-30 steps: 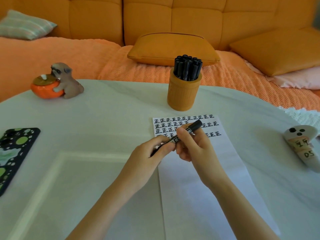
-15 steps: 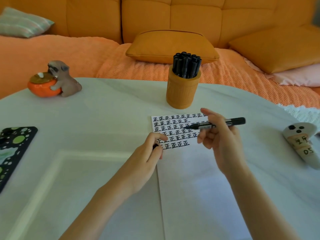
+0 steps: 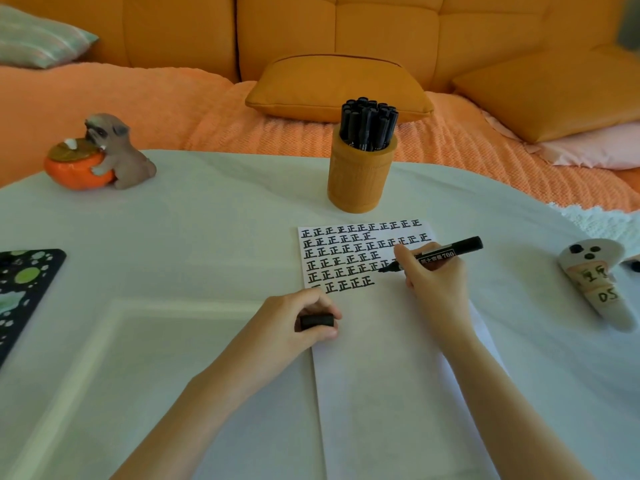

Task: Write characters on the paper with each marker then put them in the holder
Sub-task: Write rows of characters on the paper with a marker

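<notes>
A white sheet of paper [image 3: 391, 341] lies on the table, its top covered with rows of black characters. My right hand [image 3: 433, 275] grips an uncapped black marker [image 3: 440, 252] in a writing hold, with its tip down at the right end of the fifth row. My left hand [image 3: 294, 327] rests at the paper's left edge and holds the black marker cap [image 3: 317, 321]. Beyond the paper stands an orange cylindrical holder [image 3: 360, 178] with several black markers [image 3: 369, 124] upright in it.
An orange pumpkin with a pug figurine [image 3: 100, 155] sits at the far left. A black case with green spots [image 3: 20, 289] lies at the left edge. A white ghost-shaped object [image 3: 599, 282] lies at the right. An orange sofa with cushions stands behind the table.
The two hands pulled the cap off the marker. My left hand drew back with the cap. My right hand turned the marker and lowered its tip onto the paper.
</notes>
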Available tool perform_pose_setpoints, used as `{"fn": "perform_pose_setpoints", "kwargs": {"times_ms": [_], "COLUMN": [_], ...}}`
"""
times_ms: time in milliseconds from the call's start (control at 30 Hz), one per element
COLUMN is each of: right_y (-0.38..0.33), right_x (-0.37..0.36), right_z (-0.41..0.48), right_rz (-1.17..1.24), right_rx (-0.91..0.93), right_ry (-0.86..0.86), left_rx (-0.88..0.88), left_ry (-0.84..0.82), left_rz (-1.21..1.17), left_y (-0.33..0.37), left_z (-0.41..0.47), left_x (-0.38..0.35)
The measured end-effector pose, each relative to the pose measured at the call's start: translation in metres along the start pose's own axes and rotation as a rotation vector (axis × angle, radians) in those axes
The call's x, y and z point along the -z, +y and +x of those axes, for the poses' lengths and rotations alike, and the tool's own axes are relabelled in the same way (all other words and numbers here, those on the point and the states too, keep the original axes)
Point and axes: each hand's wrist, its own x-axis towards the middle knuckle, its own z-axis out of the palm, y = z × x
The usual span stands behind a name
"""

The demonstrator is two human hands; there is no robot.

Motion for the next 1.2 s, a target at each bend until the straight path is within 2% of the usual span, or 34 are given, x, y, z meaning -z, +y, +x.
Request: {"fn": "perform_pose_setpoints", "kwargs": {"times_ms": [800, 1200], "right_y": [0.0057, 0.0081], "right_x": [-0.0077, -0.0072], "right_z": [-0.0006, 0.001], "right_rz": [-0.106, -0.119], "right_rx": [0.039, 0.076], "right_ry": [0.005, 0.063], "left_rx": [0.034, 0.041], "left_ry": [0.023, 0.025], "left_rz": [0.007, 0.018], "left_y": [0.0004, 0.0006], "left_z": [0.0019, 0.0014], "left_x": [-0.0024, -0.0016]}}
